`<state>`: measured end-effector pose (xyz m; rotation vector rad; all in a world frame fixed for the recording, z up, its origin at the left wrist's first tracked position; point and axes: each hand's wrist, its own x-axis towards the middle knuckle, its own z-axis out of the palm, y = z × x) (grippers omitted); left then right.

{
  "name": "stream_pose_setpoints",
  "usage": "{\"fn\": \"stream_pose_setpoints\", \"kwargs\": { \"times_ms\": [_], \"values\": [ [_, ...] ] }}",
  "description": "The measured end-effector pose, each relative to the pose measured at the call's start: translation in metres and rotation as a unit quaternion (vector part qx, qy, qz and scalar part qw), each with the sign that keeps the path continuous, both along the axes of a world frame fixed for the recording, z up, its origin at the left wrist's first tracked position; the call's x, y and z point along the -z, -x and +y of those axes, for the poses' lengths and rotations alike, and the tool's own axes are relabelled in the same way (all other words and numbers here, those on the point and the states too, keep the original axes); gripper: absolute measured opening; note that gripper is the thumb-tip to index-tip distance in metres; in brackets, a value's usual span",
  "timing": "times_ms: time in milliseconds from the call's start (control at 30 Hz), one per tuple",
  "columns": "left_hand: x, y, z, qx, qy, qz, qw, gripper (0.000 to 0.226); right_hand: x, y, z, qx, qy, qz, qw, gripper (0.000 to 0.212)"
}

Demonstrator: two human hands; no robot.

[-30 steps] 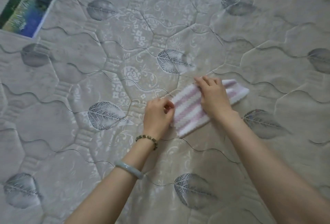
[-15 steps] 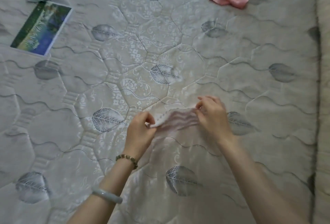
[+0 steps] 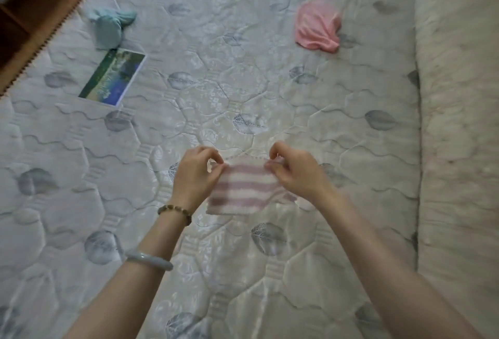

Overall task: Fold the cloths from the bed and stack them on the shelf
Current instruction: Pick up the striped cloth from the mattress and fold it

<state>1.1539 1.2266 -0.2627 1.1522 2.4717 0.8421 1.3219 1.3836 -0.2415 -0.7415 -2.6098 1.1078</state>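
**Striped cloth (image 3: 243, 192) raised from the bed (image 3: 324, 257).** A second earlier it lies flat under the right hand (image 3: 294, 174). Now that hand and the left hand (image 3: 197, 174) each pinch an upper corner, the grip of both clamped on the fabric. The cloth hangs between them, clear of the bed's surface and apparently already doubled. The lift suggests one more fold or a squaring-up; stacking is not yet done. A pink cloth (image 3: 317, 26) and a teal cloth (image 3: 110, 26) lie crumpled farther up the bed, with a booklet (image 3: 113, 76) just beside the teal one.
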Motion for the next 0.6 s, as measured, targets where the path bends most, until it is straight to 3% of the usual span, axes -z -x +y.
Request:
{"fn": "stream_pose_setpoints", "kwargs": {
  "times_ms": [100,300,467,600],
  "values": [
    [-0.021,-0.004,-0.014,0.000,-0.005,0.005,1.000,0.013,-0.023,-0.008,-0.004,-0.029,-0.012,-0.053,0.998,0.023],
    [-0.063,-0.013,-0.034,-0.019,-0.064,0.044,0.997,0.022,-0.048,-0.025,-0.014,-0.058,-0.044,-0.198,0.978,0.012],
    [-0.085,-0.004,-0.037,-0.065,-0.079,0.090,0.991,0.010,-0.055,-0.034,-0.003,0.038,-0.104,-0.145,0.983,0.015],
    [-0.095,-0.002,-0.043,-0.088,-0.112,0.073,0.987,0.011,-0.067,-0.041,-0.002,0.074,-0.167,-0.076,0.980,0.015]
  ]
}}
